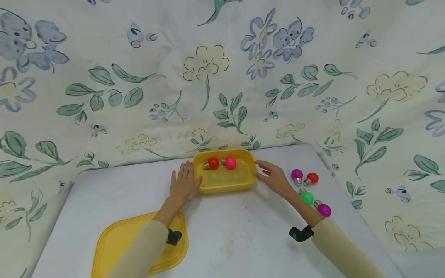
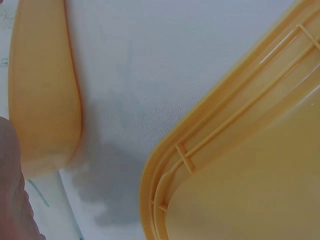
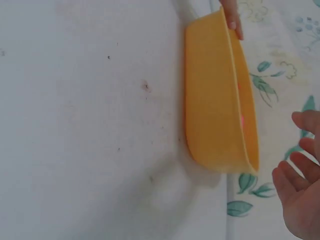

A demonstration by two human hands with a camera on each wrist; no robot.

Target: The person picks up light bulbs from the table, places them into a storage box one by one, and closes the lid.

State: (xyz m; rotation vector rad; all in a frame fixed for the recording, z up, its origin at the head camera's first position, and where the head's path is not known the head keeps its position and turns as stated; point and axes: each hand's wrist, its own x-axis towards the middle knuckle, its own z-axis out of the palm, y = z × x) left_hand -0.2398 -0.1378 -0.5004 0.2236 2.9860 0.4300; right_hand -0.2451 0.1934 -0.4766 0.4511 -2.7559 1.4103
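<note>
A yellow plastic tub (image 1: 227, 187) stands near the back edge of the table. Inside it lie a red bulb (image 1: 213, 163) and a pink bulb (image 1: 230, 163). My left hand (image 1: 183, 183) is at the tub's left end, fingers straight, the thumb by the rim; whether it presses the wall cannot be told. By the right end is my right hand (image 1: 274, 179), its fingers loosely bent and holding nothing. The right wrist view shows a gap between that hand (image 3: 302, 185) and the tub (image 3: 212, 100).
Right of my right hand lie a purple bulb (image 1: 297, 174), a red bulb (image 1: 313, 177), a green bulb (image 1: 307, 197) and another purple bulb (image 1: 324, 210). A yellow lid (image 1: 118, 239) lies under my left forearm. Flowered cloth (image 1: 208, 96) hangs behind the white table (image 1: 236, 239).
</note>
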